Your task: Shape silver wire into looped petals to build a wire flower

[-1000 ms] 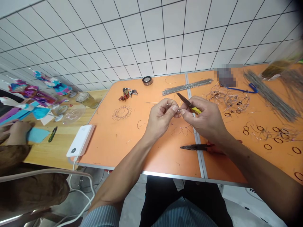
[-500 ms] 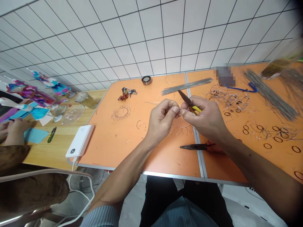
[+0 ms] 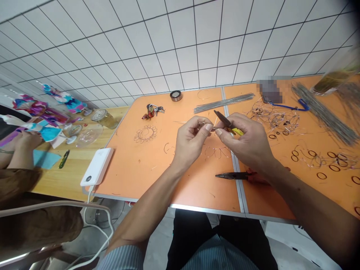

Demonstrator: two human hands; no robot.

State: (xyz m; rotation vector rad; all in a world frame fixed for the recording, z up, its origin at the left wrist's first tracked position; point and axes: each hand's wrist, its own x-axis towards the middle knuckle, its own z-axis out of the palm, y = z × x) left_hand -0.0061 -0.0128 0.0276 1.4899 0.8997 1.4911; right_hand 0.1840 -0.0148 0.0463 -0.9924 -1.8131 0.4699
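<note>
My left hand [image 3: 191,141] pinches a thin wire [image 3: 206,127] between thumb and forefinger, and the small piece is mostly hidden by the fingers. My right hand [image 3: 246,138] grips yellow-handled pliers [image 3: 236,131], whose dark pointed nose [image 3: 222,119] sticks up and left beside the left fingertips. Below my right wrist, long-nosed pliers [image 3: 232,176] lie on the orange table [image 3: 140,176], their red handles partly hidden. A flat wire flower [image 3: 145,134] lies left of my hands, and bent wire shapes [image 3: 216,152] lie just beneath them.
Bundles of straight wire [image 3: 223,103] and a wire tangle [image 3: 274,117] lie ahead, with dark wire rings [image 3: 334,165] at right. A white power bank [image 3: 97,167] sits near the table's left edge. At left, a co-worker's hand [image 3: 26,142] rests near blue paper [image 3: 46,159].
My hands have barely moved; the pliers' nose has tilted slightly. The whole view has shifted slightly right, and the co-worker's hand has moved up the wooden table.
</note>
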